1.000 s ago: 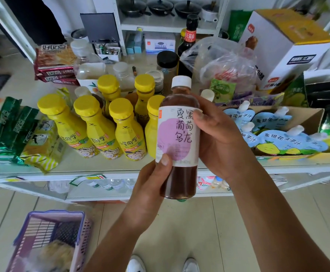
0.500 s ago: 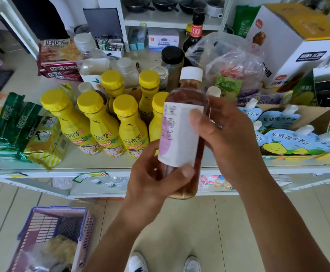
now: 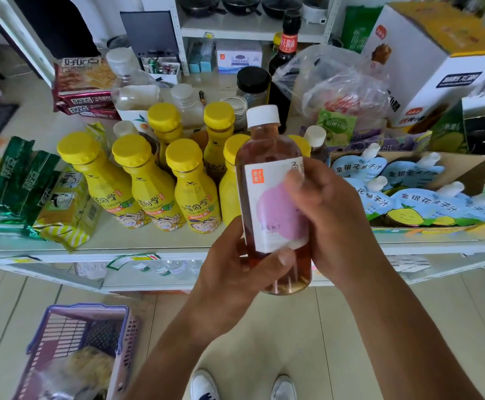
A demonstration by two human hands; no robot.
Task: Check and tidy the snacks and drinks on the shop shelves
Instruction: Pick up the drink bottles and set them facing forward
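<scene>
I hold a tea bottle [image 3: 270, 203] with a white cap, reddish-brown liquid and a white and purple label upright in front of the shelf [image 3: 149, 241]. My left hand [image 3: 241, 272] grips its lower part from the left, thumb across the label's bottom edge. My right hand [image 3: 330, 220] wraps around its right side, thumb on the label. Behind it stand several yellow-capped drink bottles [image 3: 146, 186] on the shelf.
Green and yellow snack packs [image 3: 33, 194] lie at the shelf's left. A cardboard box of blue juice pouches [image 3: 408, 194] sits at the right. Behind are a plastic bag [image 3: 336, 90], a dark sauce bottle [image 3: 284, 64] and a white carton [image 3: 437, 59]. A purple basket [image 3: 76, 350] stands on the floor.
The bottle has been turned in my hands, so the label's text side swung away and back toward its purple front. My left thumb shifted along the label's lower edge.
</scene>
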